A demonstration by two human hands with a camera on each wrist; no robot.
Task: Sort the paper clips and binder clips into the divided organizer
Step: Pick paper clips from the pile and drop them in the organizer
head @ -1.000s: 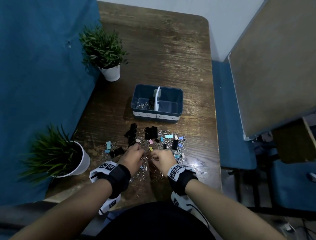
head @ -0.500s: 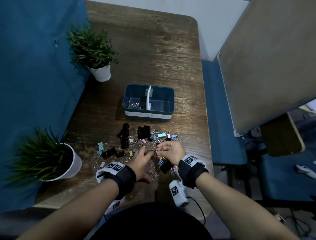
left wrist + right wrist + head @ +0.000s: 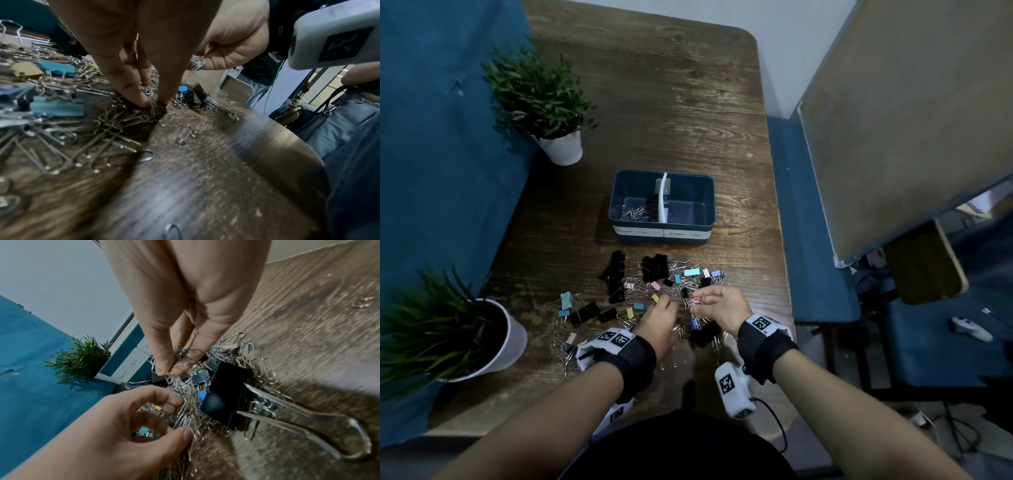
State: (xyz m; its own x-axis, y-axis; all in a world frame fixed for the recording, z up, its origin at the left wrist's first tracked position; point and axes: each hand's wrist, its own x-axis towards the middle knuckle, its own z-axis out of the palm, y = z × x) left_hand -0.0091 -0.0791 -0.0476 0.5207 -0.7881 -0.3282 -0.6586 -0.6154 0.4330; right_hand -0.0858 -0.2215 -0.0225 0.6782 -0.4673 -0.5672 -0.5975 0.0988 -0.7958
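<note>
Centrally, the right hand (image 3: 717,306) pinches a tangled bunch of paper clips (image 3: 180,384) between thumb and fingertips (image 3: 162,368), raised just above the heap. The left hand (image 3: 659,322) works beside it: its fingers (image 3: 139,99) press down into the loose clips on the table (image 3: 671,102), thumb and forefinger curled toward a few wires, though whether they have closed on any is hard to judge through the blur.

Around both hands lies the mixed heap: silver paper clips interlocked with binder clips (image 3: 654,267), black ones large, pastel ones small. One large black binder clip (image 3: 228,395) sits directly under the right hand, its steel handles pointing at the camera.

Beyond the heap stands the organizer (image 3: 705,209), a blue box split by a white divider (image 3: 663,198). Its left compartment, labelled for paper clips, already holds a small cluster; the right one, labelled for binder clips, appears bare.

Handling note: paper clips are light, springy and slippery, and they hook together, so a pinch probably lifts a chain that may shed pieces; a gathered bunch held by its middle should carry best. Binder clips are stiffer and heavier, and are best taken by the body or across the folded handles.

Two potted plants (image 3: 541,102) stand along the table's left edge.
</note>
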